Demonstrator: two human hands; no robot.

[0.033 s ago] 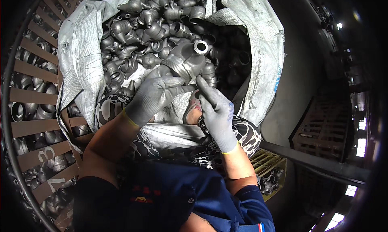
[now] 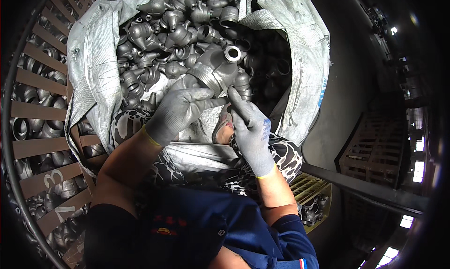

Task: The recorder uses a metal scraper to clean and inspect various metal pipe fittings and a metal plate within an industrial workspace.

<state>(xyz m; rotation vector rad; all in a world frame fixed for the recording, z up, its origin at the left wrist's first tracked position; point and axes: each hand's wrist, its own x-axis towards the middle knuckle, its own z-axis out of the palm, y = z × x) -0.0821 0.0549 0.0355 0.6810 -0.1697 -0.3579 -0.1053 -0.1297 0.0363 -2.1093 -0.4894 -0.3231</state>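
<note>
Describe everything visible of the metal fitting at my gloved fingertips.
The fitting looks like dull grey metal: rounded body, ridged collar at lower left, short neck with a bright round rim at upper right. Tilted over the bag, it is gripped below by your left hand; contact with your right hand is unclear.

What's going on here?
A person's gloved left hand holds a grey metal part near its lower edge, above an open white sack of similar parts. The gloved right hand has its fingertips at the part's lower right edge; whether they grip it, I can't tell. A slatted crate on the left holds more grey parts.
</note>
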